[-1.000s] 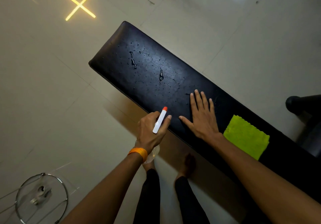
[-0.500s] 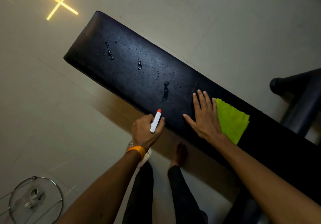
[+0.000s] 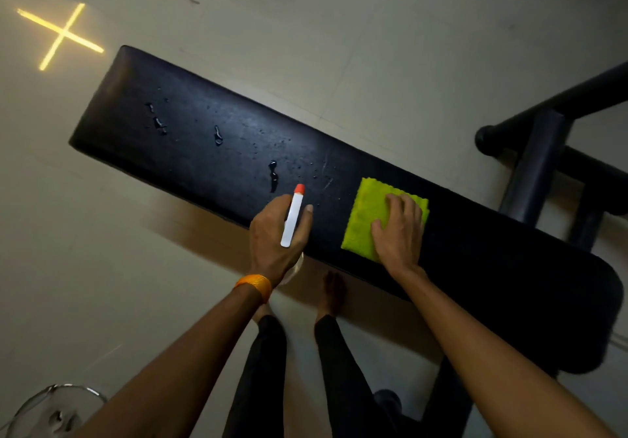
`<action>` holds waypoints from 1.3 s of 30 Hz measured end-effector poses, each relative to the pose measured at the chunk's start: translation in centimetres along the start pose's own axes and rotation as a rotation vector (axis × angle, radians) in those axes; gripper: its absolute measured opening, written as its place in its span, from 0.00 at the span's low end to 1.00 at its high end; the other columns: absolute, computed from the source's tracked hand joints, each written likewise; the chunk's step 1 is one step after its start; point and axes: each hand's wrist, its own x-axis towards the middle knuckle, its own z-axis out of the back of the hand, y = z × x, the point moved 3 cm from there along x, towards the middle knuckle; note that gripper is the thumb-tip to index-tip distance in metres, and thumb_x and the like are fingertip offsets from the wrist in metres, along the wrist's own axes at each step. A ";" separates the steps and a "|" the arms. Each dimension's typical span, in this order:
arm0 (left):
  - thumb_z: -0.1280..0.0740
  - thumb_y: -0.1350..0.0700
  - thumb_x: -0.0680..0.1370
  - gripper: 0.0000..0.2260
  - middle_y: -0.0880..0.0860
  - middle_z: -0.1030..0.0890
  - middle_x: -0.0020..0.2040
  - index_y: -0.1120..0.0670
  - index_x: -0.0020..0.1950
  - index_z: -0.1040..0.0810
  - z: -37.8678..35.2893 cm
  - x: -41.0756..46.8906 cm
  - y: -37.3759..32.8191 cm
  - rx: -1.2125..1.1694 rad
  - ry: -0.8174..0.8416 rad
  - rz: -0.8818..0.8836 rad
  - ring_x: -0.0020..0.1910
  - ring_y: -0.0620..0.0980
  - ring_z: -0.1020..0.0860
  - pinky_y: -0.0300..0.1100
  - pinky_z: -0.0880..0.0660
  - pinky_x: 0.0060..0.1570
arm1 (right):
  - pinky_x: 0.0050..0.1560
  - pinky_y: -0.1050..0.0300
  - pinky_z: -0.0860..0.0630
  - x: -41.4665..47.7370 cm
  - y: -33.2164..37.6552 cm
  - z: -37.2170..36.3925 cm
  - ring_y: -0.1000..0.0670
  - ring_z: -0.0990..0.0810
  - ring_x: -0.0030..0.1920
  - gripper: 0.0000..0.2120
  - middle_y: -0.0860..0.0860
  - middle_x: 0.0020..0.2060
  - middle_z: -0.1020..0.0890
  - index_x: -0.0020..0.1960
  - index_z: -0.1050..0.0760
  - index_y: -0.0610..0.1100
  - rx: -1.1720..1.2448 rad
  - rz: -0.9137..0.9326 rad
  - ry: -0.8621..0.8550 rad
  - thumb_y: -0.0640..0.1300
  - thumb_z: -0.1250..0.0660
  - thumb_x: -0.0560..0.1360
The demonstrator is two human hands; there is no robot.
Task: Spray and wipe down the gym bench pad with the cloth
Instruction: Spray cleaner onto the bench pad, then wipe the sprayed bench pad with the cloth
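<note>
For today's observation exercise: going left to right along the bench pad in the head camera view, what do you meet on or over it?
Droplets near the pad's far end → a puddle streak → spray bottle in the left hand → green cloth → right hand on it → bare pad.

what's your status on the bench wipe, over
Left hand shut on spray bottle. Right hand flat on green cloth. Bench pad beaded with droplets, unwiped. Nothing in the way.
</note>
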 end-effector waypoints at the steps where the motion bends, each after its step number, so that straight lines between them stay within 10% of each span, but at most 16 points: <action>1: 0.33 0.51 0.82 0.12 0.52 0.21 0.36 0.57 0.42 0.21 -0.2 0.1 -0.6 0.009 -0.005 -0.006 0.33 0.51 0.24 0.55 0.25 0.35 | 0.66 0.41 0.30 -0.1 -0.7 0.4 0.38 0.28 0.67 0.25 0.42 0.66 0.26 0.67 0.26 0.42 0.004 -0.042 0.004 0.43 0.29 0.71; 10: 0.33 0.55 0.82 0.08 0.51 0.21 0.39 0.58 0.47 0.19 -1.5 0.5 -3.9 -0.036 -0.012 -0.072 0.35 0.50 0.23 0.53 0.23 0.38 | 0.62 0.42 0.26 -0.8 -3.0 1.3 0.35 0.27 0.65 0.34 0.37 0.65 0.27 0.71 0.35 0.41 0.326 -0.529 -0.002 0.49 0.23 0.72; 14: 0.33 0.54 0.82 0.08 0.53 0.20 0.41 0.59 0.50 0.20 -2.7 1.9 -6.0 -0.090 0.013 -0.118 0.38 0.52 0.21 0.55 0.22 0.40 | 0.52 0.50 0.25 -0.1 -3.2 1.7 0.37 0.20 0.57 0.19 0.39 0.55 0.18 0.60 0.24 0.39 0.495 -0.642 0.089 0.43 0.25 0.72; 19: 0.31 0.53 0.82 0.10 0.56 0.19 0.47 0.60 0.55 0.21 -5.1 3.9 -8.5 -0.150 0.029 -0.144 0.43 0.53 0.20 0.54 0.21 0.44 | 0.45 0.49 0.28 0.5 -3.1 3.5 0.40 0.22 0.47 0.05 0.42 0.43 0.22 0.46 0.28 0.43 0.629 -0.493 0.022 0.39 0.33 0.72; 26: 0.30 0.51 0.82 0.13 0.54 0.19 0.50 0.59 0.59 0.22 -8.6 4.6 -11.5 -0.229 0.093 -0.142 0.43 0.50 0.19 0.47 0.20 0.46 | 0.43 0.63 0.30 0.8 -4.6 7.9 0.52 0.23 0.42 0.15 0.53 0.43 0.21 0.59 0.24 0.47 0.739 -0.351 -0.166 0.37 0.30 0.74; 39: 0.23 0.51 0.75 0.36 0.56 0.28 0.73 0.56 0.78 0.36 -7.3 2.1 -8.4 -0.040 0.434 0.030 0.67 0.53 0.25 0.47 0.24 0.64 | 0.48 0.57 0.25 -3.1 -2.9 7.4 0.51 0.21 0.49 0.21 0.50 0.50 0.19 0.57 0.24 0.48 0.694 -0.256 -0.024 0.34 0.24 0.68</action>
